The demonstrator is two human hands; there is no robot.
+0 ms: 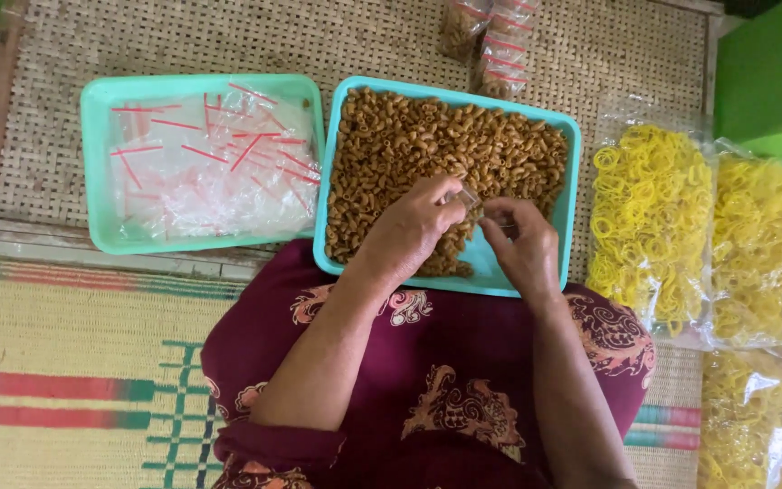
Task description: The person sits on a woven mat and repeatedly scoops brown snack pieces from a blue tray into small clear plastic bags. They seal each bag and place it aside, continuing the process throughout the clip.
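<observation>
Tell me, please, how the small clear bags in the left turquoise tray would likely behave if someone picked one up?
The small clear bags look like thin film lying crumpled and flat in the left tray, so one would probably be floppy and very light. They overlap in a loose pile, so neighbours may cling or slide along. The glossy surface suggests they could be slippery to pinch.

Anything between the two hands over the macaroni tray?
Head view: a small clear bag sits between left hand and right hand, pinched by both.

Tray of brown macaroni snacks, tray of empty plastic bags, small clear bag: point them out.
tray of brown macaroni snacks (572, 127), head view, right rim.
tray of empty plastic bags (92, 163), head view, left rim.
small clear bag (469, 196), head view, top edge between the hands.
</observation>
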